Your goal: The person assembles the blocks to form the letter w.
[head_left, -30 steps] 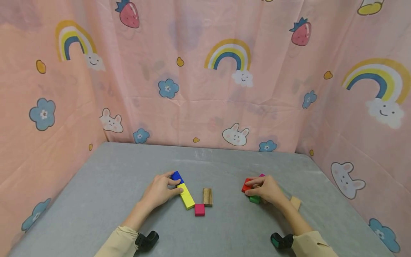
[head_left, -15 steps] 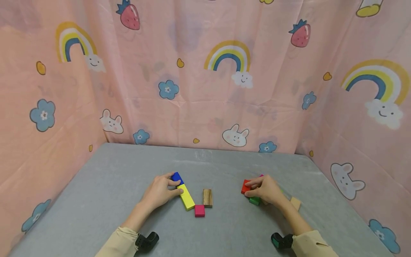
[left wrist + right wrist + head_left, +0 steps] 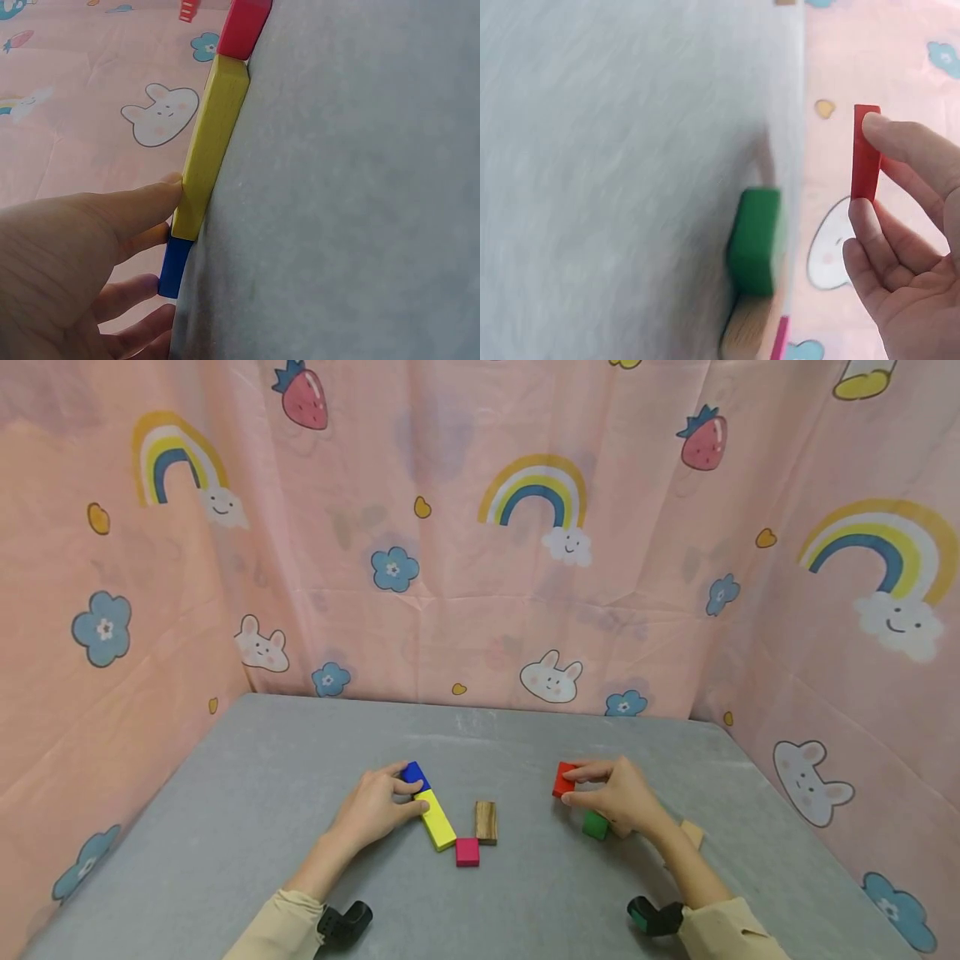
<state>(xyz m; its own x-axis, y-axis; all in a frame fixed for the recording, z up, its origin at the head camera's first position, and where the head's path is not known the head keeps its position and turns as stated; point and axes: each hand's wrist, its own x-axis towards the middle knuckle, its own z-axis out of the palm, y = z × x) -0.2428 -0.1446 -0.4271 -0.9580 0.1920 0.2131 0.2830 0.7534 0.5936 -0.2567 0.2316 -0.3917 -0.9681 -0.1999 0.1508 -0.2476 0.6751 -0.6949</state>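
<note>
My left hand rests against a blue block and a yellow oblong block that lie end to end. In the left wrist view the thumb touches the yellow block's side and the fingers are at the blue block. A crimson block meets the yellow one's near end; a brown-grained wooden block stands beside it. My right hand pinches a red block between thumb and fingers, raised off the table. Below that hand lies a green block.
Next to the green block are a wooden piece and a magenta edge, partly hidden. A pale wooden block lies behind the right wrist. A patterned pink curtain surrounds the grey table.
My right hand has lifted the red block and carried it slightly left and away from the green block. My left hand and its blocks have stayed where they were.
</note>
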